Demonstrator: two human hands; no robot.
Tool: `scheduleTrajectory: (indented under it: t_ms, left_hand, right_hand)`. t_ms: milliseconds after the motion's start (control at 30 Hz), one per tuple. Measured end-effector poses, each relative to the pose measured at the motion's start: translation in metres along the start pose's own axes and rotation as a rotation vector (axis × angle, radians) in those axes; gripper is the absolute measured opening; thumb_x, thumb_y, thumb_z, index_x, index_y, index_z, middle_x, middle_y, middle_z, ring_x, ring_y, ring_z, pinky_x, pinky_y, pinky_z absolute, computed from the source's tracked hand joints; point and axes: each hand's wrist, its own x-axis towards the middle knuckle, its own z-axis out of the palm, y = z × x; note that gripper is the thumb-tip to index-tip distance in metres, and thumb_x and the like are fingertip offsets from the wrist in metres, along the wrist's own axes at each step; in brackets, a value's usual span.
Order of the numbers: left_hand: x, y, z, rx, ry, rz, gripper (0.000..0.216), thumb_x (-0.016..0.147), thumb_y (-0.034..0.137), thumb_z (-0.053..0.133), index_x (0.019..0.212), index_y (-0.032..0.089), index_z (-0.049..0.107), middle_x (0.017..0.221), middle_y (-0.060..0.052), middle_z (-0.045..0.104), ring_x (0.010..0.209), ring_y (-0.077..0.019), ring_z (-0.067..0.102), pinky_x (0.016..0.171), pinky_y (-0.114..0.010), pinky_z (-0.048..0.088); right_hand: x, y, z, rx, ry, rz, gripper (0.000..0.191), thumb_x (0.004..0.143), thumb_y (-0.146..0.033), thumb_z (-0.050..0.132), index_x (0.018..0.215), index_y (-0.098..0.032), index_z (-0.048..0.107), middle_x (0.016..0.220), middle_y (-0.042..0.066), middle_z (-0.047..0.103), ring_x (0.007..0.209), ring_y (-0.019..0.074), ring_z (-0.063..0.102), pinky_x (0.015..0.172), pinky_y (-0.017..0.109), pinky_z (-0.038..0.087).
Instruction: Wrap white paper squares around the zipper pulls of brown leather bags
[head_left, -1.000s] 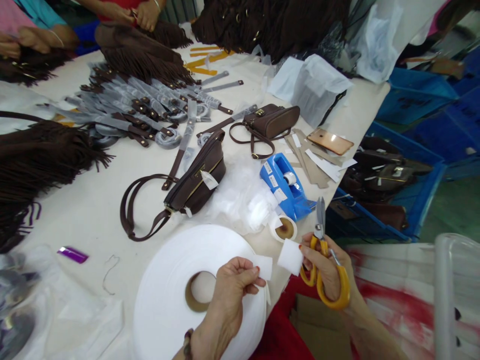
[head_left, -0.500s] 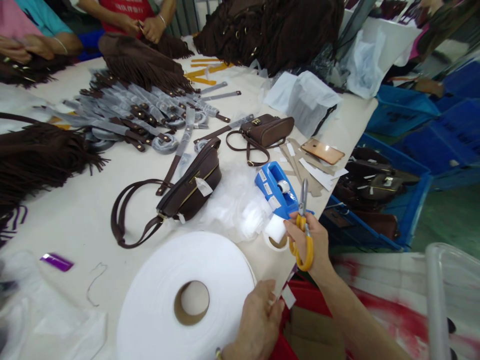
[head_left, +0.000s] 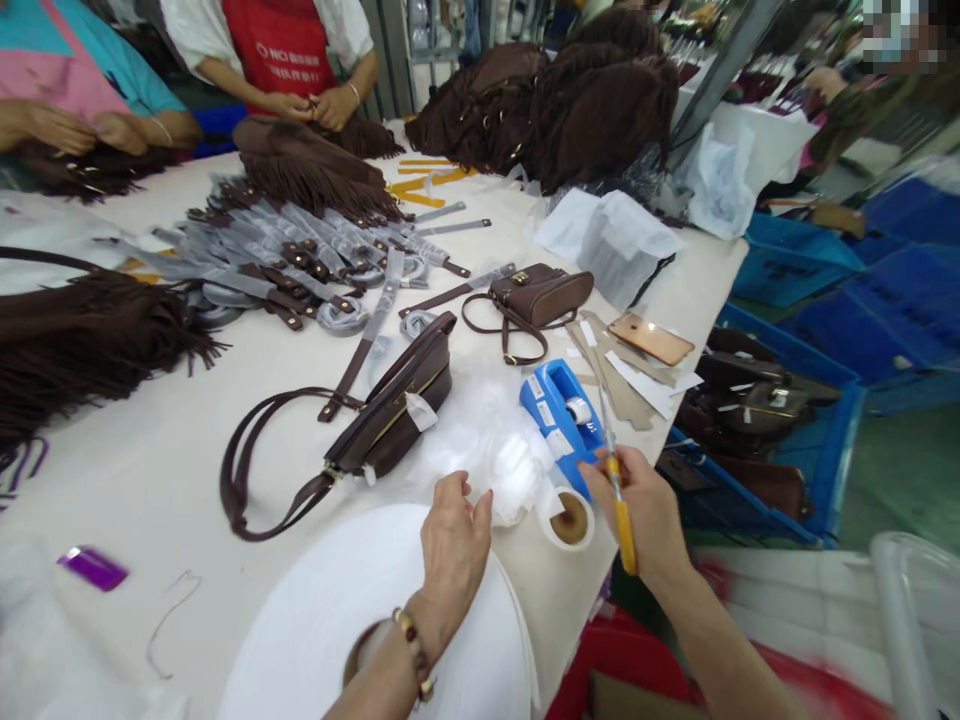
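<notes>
My right hand (head_left: 651, 515) grips a pair of scissors (head_left: 622, 510) with yellow handles, seen nearly edge-on, blades pointing away from me. Just left of it stand a blue tape dispenser (head_left: 541, 408) and a small white roll (head_left: 587, 530) on a cardboard core. My left hand (head_left: 454, 545) hovers above a large white roll (head_left: 300, 610), thumb apart from the fingers, nothing visible in it. Beyond its fingertips lies a heap of thin white wrapping (head_left: 476, 425). A dark brown handbag (head_left: 401, 415) with a white tag lies left of the heap.
Wrapped straps (head_left: 277, 250) and fringed bags (head_left: 307, 165) cover the far table. A smaller brown bag (head_left: 551, 295) and a phone (head_left: 651, 339) lie near the right edge. Blue crates (head_left: 847, 440) stand beside the table. Two people work opposite, one in a red apron (head_left: 277, 50).
My left hand has moved up and left over the large roll; the white slip by its fingers is gone from sight. The scissors have turned edge-on. The view has tilted up slightly.
</notes>
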Motion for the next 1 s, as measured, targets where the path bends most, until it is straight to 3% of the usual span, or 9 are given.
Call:
scheduleTrajectory:
  t_ms: [100, 200, 367, 500, 633, 733, 800, 933, 1000]
  left_hand:
    - [0.002, -0.002, 0.003, 0.004, -0.01, 0.033, 0.034, 0.074, 0.037, 0.046, 0.097, 0.012, 0.052, 0.084, -0.011, 0.062, 0.066, -0.0224, 0.061, 0.065, -0.041, 0.051]
    - [0.002, -0.008, 0.005, -0.009, -0.032, 0.06, 0.034, 0.076, 0.039, 0.043, 0.096, 0.013, 0.052, 0.083, -0.011, 0.062, 0.067, -0.0221, 0.062, 0.064, -0.04, 0.052]
    - [-0.001, -0.022, 0.006, -0.015, 0.002, 0.101, 0.031, 0.077, 0.039, 0.043, 0.094, 0.015, 0.052, 0.08, -0.009, 0.063, 0.068, -0.0214, 0.063, 0.064, -0.038, 0.053]
    - [0.0, -0.025, 0.005, 0.042, 0.016, 0.16, 0.026, 0.079, 0.035, 0.043, 0.093, 0.016, 0.052, 0.077, -0.006, 0.062, 0.066, -0.0194, 0.063, 0.061, -0.033, 0.053]
    - [0.006, -0.016, 0.011, 0.191, -0.003, 0.198, 0.024, 0.081, 0.029, 0.048, 0.098, 0.013, 0.052, 0.081, -0.008, 0.062, 0.071, -0.0197, 0.063, 0.063, -0.032, 0.052]
    - [0.015, -0.003, 0.019, 0.341, -0.019, 0.191, 0.028, 0.08, 0.03, 0.054, 0.1, 0.01, 0.052, 0.084, -0.01, 0.062, 0.079, -0.0234, 0.063, 0.067, -0.034, 0.052]
    - [0.023, 0.005, 0.022, 0.429, -0.01, 0.203, 0.021, 0.081, 0.028, 0.054, 0.095, 0.012, 0.054, 0.084, -0.009, 0.061, 0.078, -0.0239, 0.062, 0.066, -0.034, 0.051]
    - [0.034, 0.012, 0.023, 0.498, 0.009, 0.245, 0.009, 0.083, 0.016, 0.048, 0.076, 0.018, 0.054, 0.074, -0.005, 0.059, 0.068, -0.0206, 0.061, 0.059, -0.029, 0.047]
    - [0.036, 0.011, 0.023, 0.487, 0.011, 0.255, 0.013, 0.084, 0.014, 0.046, 0.073, 0.018, 0.052, 0.071, -0.003, 0.059, 0.065, -0.0189, 0.06, 0.058, -0.028, 0.045]
  right_hand:
    - [0.021, 0.031, -0.038, -0.163, 0.056, 0.014, 0.044, 0.072, -0.055, 0.053, 0.092, -0.017, 0.059, 0.074, 0.005, 0.064, 0.068, 0.021, 0.059, 0.063, 0.03, 0.044]
    - [0.062, 0.058, -0.053, -0.325, 0.015, 0.028, 0.039, 0.071, -0.053, 0.058, 0.085, -0.016, 0.062, 0.071, 0.005, 0.065, 0.069, 0.0225, 0.06, 0.063, 0.031, 0.043]
    - [0.119, 0.075, -0.028, -0.514, -0.197, -0.035, 0.026, 0.079, -0.038, 0.062, 0.089, -0.015, 0.062, 0.073, 0.001, 0.062, 0.068, 0.016, 0.059, 0.066, 0.031, 0.046]
    - [0.135, 0.075, 0.001, -0.605, -0.297, -0.096, 0.025, 0.087, -0.037, 0.054, 0.095, -0.014, 0.059, 0.085, 0.002, 0.062, 0.076, 0.0156, 0.06, 0.072, 0.035, 0.048]
    - [0.143, 0.069, 0.005, -0.676, -0.359, -0.143, 0.019, 0.082, -0.029, 0.06, 0.094, -0.014, 0.061, 0.078, 0.003, 0.064, 0.074, 0.0177, 0.061, 0.072, 0.035, 0.048]
    - [0.142, 0.054, -0.011, -0.714, -0.335, -0.148, 0.021, 0.068, -0.021, 0.069, 0.088, -0.015, 0.064, 0.07, 0.006, 0.065, 0.073, 0.0254, 0.063, 0.067, 0.037, 0.047]
    - [0.131, 0.042, -0.023, -0.706, -0.262, -0.15, 0.027, 0.071, -0.023, 0.065, 0.096, -0.014, 0.062, 0.077, 0.011, 0.067, 0.078, 0.0295, 0.064, 0.069, 0.039, 0.047]
    - [0.071, 0.024, -0.024, -0.564, -0.247, -0.219, 0.028, 0.089, -0.037, 0.041, 0.1, -0.018, 0.058, 0.081, 0.005, 0.068, 0.073, 0.0185, 0.065, 0.069, 0.028, 0.05]
    - [0.034, 0.021, -0.011, -0.429, -0.269, -0.383, 0.029, 0.089, -0.037, 0.039, 0.094, -0.019, 0.061, 0.084, 0.006, 0.068, 0.075, 0.0189, 0.064, 0.07, 0.029, 0.05]
